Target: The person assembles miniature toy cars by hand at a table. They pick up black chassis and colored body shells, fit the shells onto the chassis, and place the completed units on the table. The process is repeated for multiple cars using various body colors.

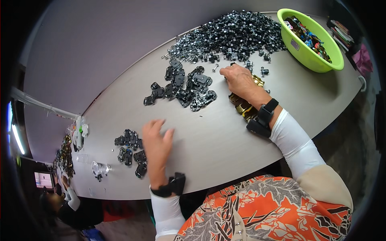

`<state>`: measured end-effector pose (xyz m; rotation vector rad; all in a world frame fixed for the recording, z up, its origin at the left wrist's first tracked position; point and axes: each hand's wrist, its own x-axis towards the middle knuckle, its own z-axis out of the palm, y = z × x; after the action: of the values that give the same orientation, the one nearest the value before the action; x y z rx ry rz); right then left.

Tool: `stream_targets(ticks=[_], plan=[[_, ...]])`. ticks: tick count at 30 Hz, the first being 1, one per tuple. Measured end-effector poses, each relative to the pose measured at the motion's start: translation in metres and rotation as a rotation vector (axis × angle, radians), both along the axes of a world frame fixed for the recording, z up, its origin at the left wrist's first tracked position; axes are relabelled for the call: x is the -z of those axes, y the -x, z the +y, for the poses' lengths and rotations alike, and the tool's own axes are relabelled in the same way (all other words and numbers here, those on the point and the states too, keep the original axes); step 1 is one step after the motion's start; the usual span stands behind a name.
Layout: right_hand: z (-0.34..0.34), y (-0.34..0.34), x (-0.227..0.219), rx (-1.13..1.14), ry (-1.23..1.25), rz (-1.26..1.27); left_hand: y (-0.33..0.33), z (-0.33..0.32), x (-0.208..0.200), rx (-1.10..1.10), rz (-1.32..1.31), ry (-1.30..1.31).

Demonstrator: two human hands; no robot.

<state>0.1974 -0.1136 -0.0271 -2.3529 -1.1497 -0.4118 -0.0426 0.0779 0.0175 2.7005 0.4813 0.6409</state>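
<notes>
One glinting heap of small metal-and-black axle pieces [237, 34] lines the far edge of the worktop [197, 148], beside a smooth, oval lime-green basin [305, 57]. Nearer lies a cluster of dark, notched parts [179, 80]. Shiny, curved gold shells [243, 107] sit under and beside the right hand [238, 80], its fingers bent together, whether pinching anything cannot be told; the left hand [156, 140], fingers spread, hovers by a smaller dark group [131, 137].

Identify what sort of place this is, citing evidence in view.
Probably a small assembly workshop: a long grey table holds a large heap of small black and silver parts, groups of dark pieces resembling toy-car bases, and a lime-green basin of colourful pieces.
</notes>
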Motion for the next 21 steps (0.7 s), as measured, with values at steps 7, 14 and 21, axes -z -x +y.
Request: stream_targets(ticks=[7,14,21], plan=[[0.010,0.027,-0.024,-0.371,-0.688,0.681,-0.089,-0.048,0.013,0.277,0.002,-0.156],[-0.014,0.056,-0.026,-0.494,-0.741,1.734,-0.082,-0.044,0.028,0.200,-0.163,0.184],[-0.008,0.062,-0.023,-0.603,-0.748,1.858,-0.038,-0.039,0.017,0.231,-0.033,1.755]])
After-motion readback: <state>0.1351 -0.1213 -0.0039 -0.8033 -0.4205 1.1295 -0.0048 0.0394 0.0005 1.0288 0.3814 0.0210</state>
